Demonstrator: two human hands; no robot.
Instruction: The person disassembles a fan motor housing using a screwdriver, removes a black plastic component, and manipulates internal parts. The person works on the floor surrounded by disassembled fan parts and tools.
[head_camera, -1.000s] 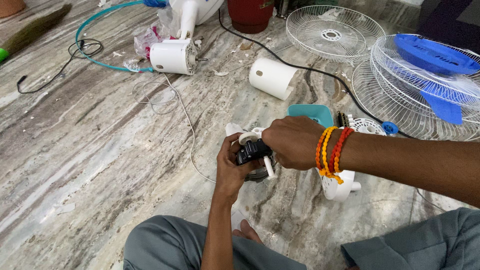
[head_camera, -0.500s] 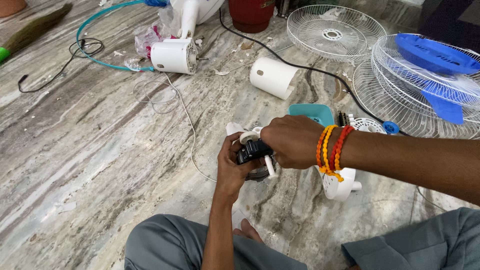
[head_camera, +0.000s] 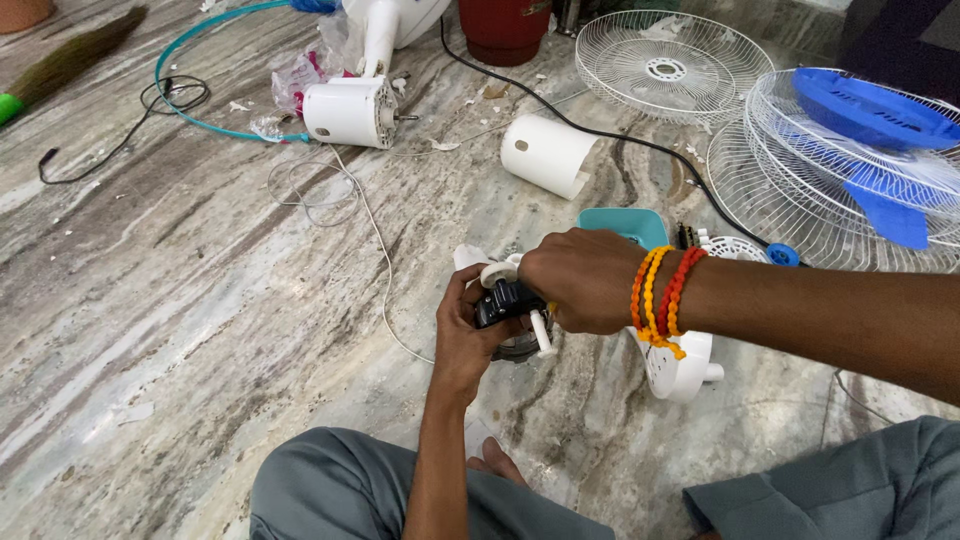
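Between two hands (head_camera: 470, 335) (head_camera: 580, 280), one fan motor (head_camera: 510, 305).

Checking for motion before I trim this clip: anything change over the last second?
Almost nothing. Both hands keep their grip on the small black-and-white fan motor part: left hand underneath, right hand over the top, same spot above the marble floor. No grasp taken or released. The white motor housing, white cylinder cover and fan grilles lie unmoved.
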